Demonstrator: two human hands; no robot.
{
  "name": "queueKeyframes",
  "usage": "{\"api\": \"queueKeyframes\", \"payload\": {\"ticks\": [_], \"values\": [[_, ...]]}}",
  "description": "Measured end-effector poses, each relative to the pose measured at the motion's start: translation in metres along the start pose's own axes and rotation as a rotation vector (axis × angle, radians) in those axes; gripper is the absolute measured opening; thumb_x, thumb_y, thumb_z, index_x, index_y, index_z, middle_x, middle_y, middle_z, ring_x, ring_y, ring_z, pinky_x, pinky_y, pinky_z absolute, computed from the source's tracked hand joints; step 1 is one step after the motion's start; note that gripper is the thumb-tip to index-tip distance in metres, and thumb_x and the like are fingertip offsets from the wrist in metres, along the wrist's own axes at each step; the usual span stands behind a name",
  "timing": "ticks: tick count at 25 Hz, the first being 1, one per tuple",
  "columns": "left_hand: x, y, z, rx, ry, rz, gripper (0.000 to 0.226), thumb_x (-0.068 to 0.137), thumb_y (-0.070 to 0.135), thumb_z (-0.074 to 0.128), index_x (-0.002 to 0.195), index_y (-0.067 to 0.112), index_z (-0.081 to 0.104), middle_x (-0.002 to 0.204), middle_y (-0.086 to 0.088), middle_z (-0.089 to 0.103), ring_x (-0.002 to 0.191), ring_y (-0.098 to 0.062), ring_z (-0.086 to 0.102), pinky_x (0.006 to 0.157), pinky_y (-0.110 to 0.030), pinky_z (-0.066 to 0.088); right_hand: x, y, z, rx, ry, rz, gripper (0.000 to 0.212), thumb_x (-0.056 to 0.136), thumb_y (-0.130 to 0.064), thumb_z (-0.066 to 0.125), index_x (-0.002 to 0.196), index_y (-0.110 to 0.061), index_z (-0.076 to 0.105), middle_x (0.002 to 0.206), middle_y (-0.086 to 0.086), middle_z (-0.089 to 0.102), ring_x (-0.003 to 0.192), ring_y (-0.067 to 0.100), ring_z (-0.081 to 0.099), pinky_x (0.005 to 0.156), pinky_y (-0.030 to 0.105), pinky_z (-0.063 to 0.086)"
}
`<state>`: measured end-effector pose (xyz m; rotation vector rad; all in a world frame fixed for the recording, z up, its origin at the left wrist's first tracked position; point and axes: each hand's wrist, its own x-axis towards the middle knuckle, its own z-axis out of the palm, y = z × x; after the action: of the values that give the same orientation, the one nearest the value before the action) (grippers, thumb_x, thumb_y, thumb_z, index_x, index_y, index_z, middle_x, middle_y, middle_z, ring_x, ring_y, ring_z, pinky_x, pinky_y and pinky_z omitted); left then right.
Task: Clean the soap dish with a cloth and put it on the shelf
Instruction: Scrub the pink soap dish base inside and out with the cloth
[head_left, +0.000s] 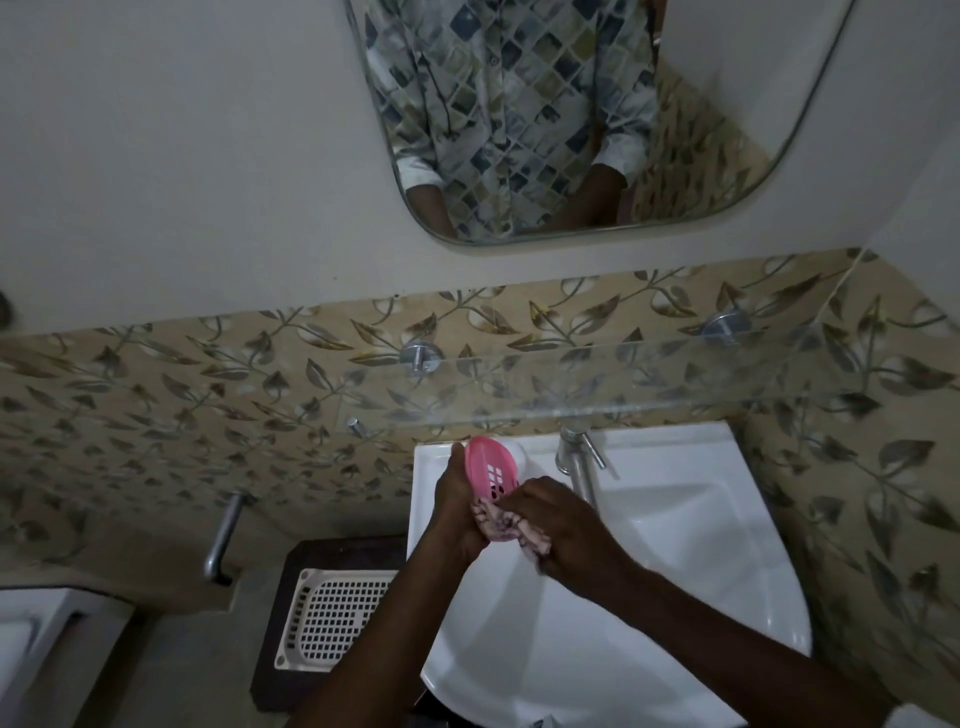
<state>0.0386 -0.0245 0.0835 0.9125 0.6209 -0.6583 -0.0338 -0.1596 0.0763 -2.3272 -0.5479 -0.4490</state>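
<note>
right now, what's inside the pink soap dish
In the soap dish, the upper part is bare pink plastic with drain slots, no soap. Its lower part is covered by the patterned cloth gripped in the right hand, so what lies there cannot be seen.

Pink all over the soap dish (488, 467), with a grid of small square holes showing white. Pale pink on the cloth (511, 530), printed with dark purplish marks. Plain glossy white for the sink (675, 519). Silver-grey on the tap (574, 467) and on the round mounts of the clear glass shelf (623, 384). Beige across the tile band (208, 395), patterned with grey-brown leaves on thin curling stems. Plain off-white on the wall (182, 156) above. Shows, in the mirror (717, 78), a pale shirt (509, 104) in a diamond check of slate blue, grey and olive. White for the lattice basket (332, 618), against a dark brown stand (291, 561).
</note>
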Motion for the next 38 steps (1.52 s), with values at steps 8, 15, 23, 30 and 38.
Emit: {"api": "queueKeyframes", "payload": {"ticks": [8, 15, 23, 30, 38], "values": [[-0.006, 0.007, -0.005, 0.077, -0.162, -0.227, 0.062, 0.100, 0.050, 0.041, 0.124, -0.004, 0.058, 0.106, -0.029, 0.066, 0.095, -0.041, 0.059, 0.086, -0.051, 0.050, 0.013, 0.056, -0.023, -0.165, -0.112, -0.283, 0.017, 0.088, -0.012, 0.061, 0.095, -0.009, 0.076, 0.099, 0.008, 0.073, 0.093, 0.030, 0.067, 0.097, 0.051, 0.044], [0.002, 0.016, -0.009, 0.074, -0.158, -0.199, 0.068, 0.100, 0.052, 0.037, 0.131, -0.005, 0.057, 0.115, -0.030, 0.064, 0.098, -0.043, 0.064, 0.092, -0.054, 0.050, 0.006, 0.053, -0.015, -0.140, -0.157, -0.279, 0.023, 0.076, -0.005, 0.075, 0.099, -0.009, 0.076, 0.103, 0.008, 0.073, 0.099, 0.027, 0.066, 0.103, 0.050, 0.042], [0.006, -0.007, 0.003, 0.245, 0.002, 0.166, 0.075, 0.100, 0.059, 0.031, 0.130, -0.005, 0.057, 0.127, -0.032, 0.060, 0.108, -0.039, 0.064, 0.097, -0.051, 0.048, 0.037, -0.007, -0.001, 0.525, 0.024, 0.777, 0.020, 0.078, -0.025, 0.066, 0.067, -0.007, 0.066, 0.058, 0.007, 0.071, 0.051, 0.025, 0.069, 0.044, 0.030, 0.048], [-0.002, 0.012, 0.000, 0.189, -0.080, -0.051, 0.072, 0.097, 0.058, 0.040, 0.143, 0.003, 0.044, 0.112, -0.024, 0.060, 0.094, -0.037, 0.058, 0.089, -0.050, 0.046, -0.001, 0.039, -0.013, -0.024, -0.256, -0.206, 0.035, 0.067, 0.002, 0.076, 0.100, -0.009, 0.074, 0.098, 0.006, 0.073, 0.086, 0.025, 0.066, 0.081, 0.033, 0.049], [0.001, 0.018, -0.006, 0.159, -0.110, -0.088, 0.062, 0.098, 0.053, 0.042, 0.133, 0.002, 0.051, 0.097, -0.022, 0.066, 0.089, -0.034, 0.059, 0.080, -0.046, 0.048, 0.011, 0.048, 0.005, -0.260, -0.040, -0.127, 0.022, 0.070, -0.005, 0.078, 0.092, -0.007, 0.074, 0.091, 0.011, 0.072, 0.083, 0.030, 0.067, 0.083, 0.038, 0.051]]}}
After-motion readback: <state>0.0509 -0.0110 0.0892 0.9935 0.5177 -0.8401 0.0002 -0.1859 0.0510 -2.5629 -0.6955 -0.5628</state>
